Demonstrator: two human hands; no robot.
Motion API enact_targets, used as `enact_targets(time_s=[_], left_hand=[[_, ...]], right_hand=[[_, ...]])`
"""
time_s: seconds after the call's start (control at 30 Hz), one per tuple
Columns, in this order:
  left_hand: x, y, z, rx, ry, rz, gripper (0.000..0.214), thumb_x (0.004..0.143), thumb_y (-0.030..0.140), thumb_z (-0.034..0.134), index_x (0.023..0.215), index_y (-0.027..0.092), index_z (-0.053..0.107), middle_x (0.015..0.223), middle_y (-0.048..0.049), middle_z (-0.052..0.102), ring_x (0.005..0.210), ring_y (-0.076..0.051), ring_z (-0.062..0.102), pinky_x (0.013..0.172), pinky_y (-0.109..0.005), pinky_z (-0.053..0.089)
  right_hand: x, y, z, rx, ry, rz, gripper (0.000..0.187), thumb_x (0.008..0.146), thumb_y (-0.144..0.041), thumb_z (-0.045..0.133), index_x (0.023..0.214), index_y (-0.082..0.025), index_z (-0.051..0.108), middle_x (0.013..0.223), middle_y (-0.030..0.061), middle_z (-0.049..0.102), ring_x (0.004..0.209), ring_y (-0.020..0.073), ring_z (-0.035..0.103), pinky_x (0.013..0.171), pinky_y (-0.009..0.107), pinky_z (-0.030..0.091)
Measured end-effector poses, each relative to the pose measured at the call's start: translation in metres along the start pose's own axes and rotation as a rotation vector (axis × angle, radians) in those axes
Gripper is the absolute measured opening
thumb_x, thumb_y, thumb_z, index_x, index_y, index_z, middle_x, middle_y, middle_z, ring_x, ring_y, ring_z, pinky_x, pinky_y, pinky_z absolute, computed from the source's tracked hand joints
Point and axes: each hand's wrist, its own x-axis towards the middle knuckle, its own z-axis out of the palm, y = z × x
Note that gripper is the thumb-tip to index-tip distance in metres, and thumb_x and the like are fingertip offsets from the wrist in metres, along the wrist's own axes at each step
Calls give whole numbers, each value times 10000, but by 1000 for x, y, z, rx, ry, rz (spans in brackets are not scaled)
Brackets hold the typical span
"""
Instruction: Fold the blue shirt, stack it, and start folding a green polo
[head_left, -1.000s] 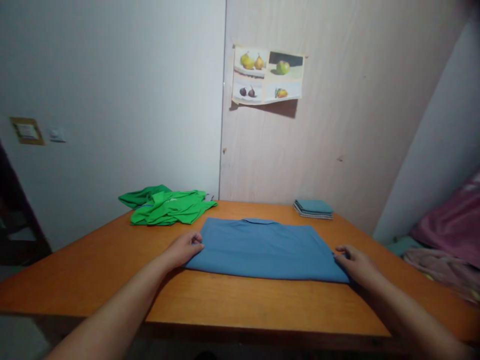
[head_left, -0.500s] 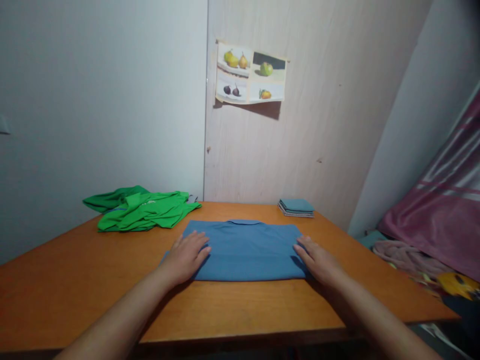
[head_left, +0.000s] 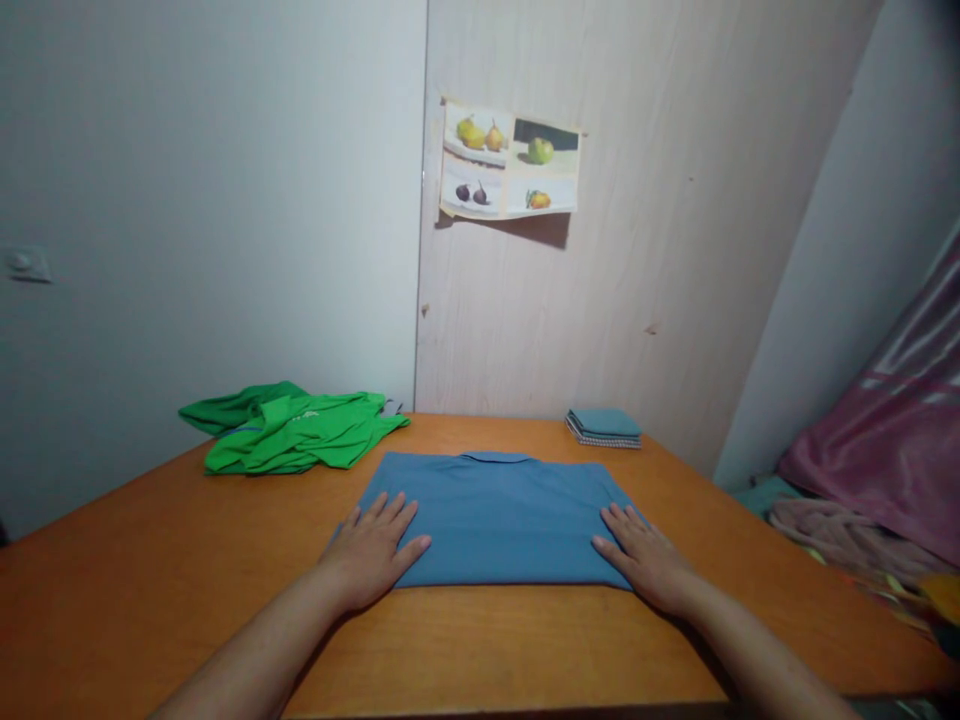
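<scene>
Shifted inward from the side edges gripped a second ago, the left hand point(head_left: 371, 555) and right hand point(head_left: 649, 562) lie flat, fingers spread, on a blue garment point(head_left: 502, 525) mid-table point(head_left: 480, 650). It appears folded into a broad panel; green clothes point(head_left: 307, 435) lie crumpled, a folded stack point(head_left: 606, 424) far right.

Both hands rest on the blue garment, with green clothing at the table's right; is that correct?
Not quite: the head view shows green clothing at the left of the table; the left hand and right hand rest on the blue garment.
</scene>
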Motion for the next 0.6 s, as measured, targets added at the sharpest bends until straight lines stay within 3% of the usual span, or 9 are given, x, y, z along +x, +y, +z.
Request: enact_targets(time_s=[0.2,0.37,0.5,0.6], left_hand=[[-3,-4,-7,-38,26,32,746,913,668,398,1503,213,437,1600,-103,299,1498,-345,208,1188,-596,173],[-23,-24,-11,-138,167,194,592,929,581,442,1397,244,571,1526,-63,459,1440,-278,374,1207,-465,249],[-38,-32,-10,-136,198,201,538,951,529,421,1380,255,591,1502,-45,492,1418,-254,413,1214,-438,253],[-37,-15,-10,-132,167,200,503,968,494,408,1366,257,603,1491,-53,505,1418,-253,414,1218,-462,228]], right_hand=[[-4,3,-10,173,83,-26,862,894,-766,330,1524,-180,392,1599,113,305,1499,314,198,1210,543,203],[-26,21,-25,294,254,-20,720,949,-662,328,1488,-203,461,1543,102,414,1456,282,327,1211,486,250],[-44,22,-24,208,219,-46,756,949,-661,334,1474,-135,472,1540,129,406,1458,286,326,1226,480,226],[-44,-1,-21,169,181,-68,784,948,-674,324,1471,-108,469,1543,149,395,1461,299,316,1223,498,225]])
